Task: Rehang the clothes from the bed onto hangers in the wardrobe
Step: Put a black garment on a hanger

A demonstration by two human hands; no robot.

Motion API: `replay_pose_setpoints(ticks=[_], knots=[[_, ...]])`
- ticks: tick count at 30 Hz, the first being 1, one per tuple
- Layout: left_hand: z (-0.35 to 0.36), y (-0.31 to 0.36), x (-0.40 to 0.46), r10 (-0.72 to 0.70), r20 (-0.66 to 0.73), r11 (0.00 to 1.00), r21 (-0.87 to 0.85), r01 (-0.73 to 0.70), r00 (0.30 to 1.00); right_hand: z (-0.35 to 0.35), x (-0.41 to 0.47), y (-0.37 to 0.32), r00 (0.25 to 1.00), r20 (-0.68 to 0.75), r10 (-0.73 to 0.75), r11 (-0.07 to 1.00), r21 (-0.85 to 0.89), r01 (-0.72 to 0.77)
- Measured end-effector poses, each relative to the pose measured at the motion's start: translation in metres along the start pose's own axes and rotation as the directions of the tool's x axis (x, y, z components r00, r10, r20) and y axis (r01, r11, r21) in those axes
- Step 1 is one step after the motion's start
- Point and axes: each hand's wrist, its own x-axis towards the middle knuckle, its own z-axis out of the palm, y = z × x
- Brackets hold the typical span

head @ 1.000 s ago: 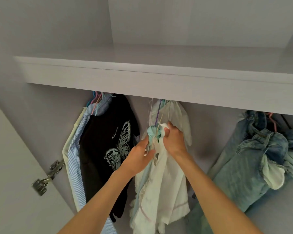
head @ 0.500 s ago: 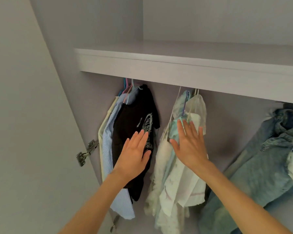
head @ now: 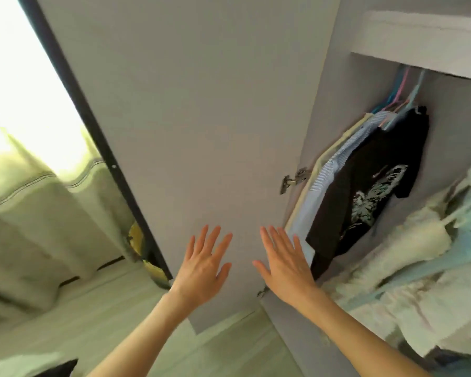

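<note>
Both hands have let go of the pale garments (head: pixel 408 257), which now hang on the rail beside the black butterfly tee (head: pixel 370 191). The left hand (head: pixel 201 270) and right hand (head: pixel 284 268) float empty, fingers spread straight, before the open wardrobe door (head: pixel 201 118). The view has swung away leftward, probably back toward the bed for another piece.

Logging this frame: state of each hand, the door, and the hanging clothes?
left hand: open, empty
right hand: open, empty
wardrobe door: swung open
black T-shirt: hung on a hanger
striped shirt: hung, behind the black one
pale garments: hanging, bunched
</note>
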Motion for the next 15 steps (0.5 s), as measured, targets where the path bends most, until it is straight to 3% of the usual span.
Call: replay_pose_setpoints(ticks=[4, 7, 9, 11, 15], knots=[[-0.005, -0.051, -0.083, -0.280, -0.068, 0.959, 0.034, 0.283, 0.957, 0.025, 0.024, -0.075, 0.964, 0.095, -0.248, 0.969, 0.039, 0.245], [-0.006, -0.075, -0.154, -0.500, -0.040, 0.863, 0.059, 0.501, 0.865, 0.042, 0.026, -0.128, 0.870, 0.173, -0.461, 0.887, 0.092, 0.452], [-0.013, -0.080, -0.201, -0.650, -0.039, 0.754, 0.089, 0.651, 0.759, 0.053, 0.021, -0.158, 0.785, 0.161, -0.598, 0.802, 0.106, 0.588], [-0.019, -0.076, -0.244, -0.794, -0.060, 0.601, 0.062, 0.796, 0.605, 0.062, 0.014, -0.184, 0.705, 0.164, -0.690, 0.724, 0.153, 0.672], [-0.016, -0.036, -0.314, -0.927, -0.095, 0.359, 0.046, 0.932, 0.362, 0.081, -0.010, -0.231, 0.523, 0.203, -0.828, 0.556, 0.167, 0.814]])
